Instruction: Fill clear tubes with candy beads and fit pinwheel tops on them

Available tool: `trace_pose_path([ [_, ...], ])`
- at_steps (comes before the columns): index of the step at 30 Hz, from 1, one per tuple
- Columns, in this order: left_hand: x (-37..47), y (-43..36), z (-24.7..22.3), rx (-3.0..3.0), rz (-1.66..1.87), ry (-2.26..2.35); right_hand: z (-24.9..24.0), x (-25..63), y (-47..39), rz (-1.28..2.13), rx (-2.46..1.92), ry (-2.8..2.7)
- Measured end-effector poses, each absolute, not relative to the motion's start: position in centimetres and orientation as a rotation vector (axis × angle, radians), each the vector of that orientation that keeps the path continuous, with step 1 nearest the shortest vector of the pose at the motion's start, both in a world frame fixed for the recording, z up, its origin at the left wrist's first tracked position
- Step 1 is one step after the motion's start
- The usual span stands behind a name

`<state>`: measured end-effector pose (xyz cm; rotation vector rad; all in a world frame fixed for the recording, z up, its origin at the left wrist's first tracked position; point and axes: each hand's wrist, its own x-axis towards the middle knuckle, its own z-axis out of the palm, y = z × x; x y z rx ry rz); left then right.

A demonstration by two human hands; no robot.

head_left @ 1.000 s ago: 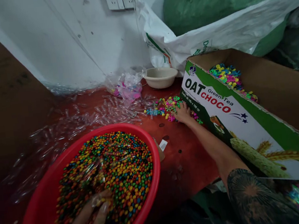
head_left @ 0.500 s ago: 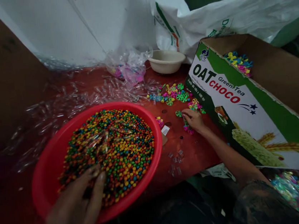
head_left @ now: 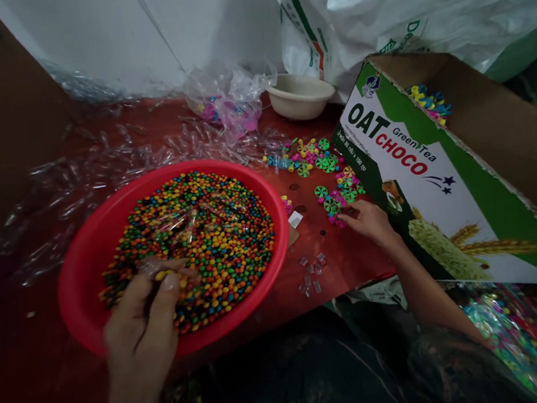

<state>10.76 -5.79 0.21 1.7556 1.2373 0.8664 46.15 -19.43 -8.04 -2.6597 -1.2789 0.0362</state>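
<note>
Red basin [head_left: 281, 226], left on the desk [head_left: 352, 256], likely keeps candies [head_left: 230, 251] contained beneath the left hand [head_left: 139, 323], its grip closed on clear plastic [head_left: 148, 267]; right hand [head_left: 372, 222] at toy wheels [head_left: 331, 204], right, grip indeterminable.

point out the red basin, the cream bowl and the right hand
Red basin [head_left: 280, 216]: head view, on the right side of its rim.
Cream bowl [head_left: 302, 108]: head view, on its outer wall.
Right hand [head_left: 370, 219]: head view, on the back of the hand.
</note>
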Motion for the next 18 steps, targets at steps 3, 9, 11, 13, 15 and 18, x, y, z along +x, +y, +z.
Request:
trace_pose_path([
  [3,11.9,-6.3,-0.4,1.509,0.865,1.111,-8.4,44.7,-19.5,0.116,-2.652,-1.364],
  [9,12.5,-6.5,-1.8,1.517,0.811,0.97,-10.3,44.0,-19.1,0.095,-2.248,-1.288],
  [11,12.3,-6.5,-2.1,1.494,0.78,0.971,-10.6,44.4,-18.8,0.139,-2.129,-1.126],
  [13,12.2,-6.5,-2.4,1.49,0.771,0.965,-10.5,45.0,-18.4,0.265,-2.061,-0.972],
  [15,12.1,-6.5,-2.5,1.496,0.77,0.95,-10.2,45.8,-18.0,0.397,-2.021,-0.877],
  [18,12.1,-6.5,-2.5,1.497,0.799,0.938,-9.9,47.0,-17.7,0.384,-2.1,-0.85],
])
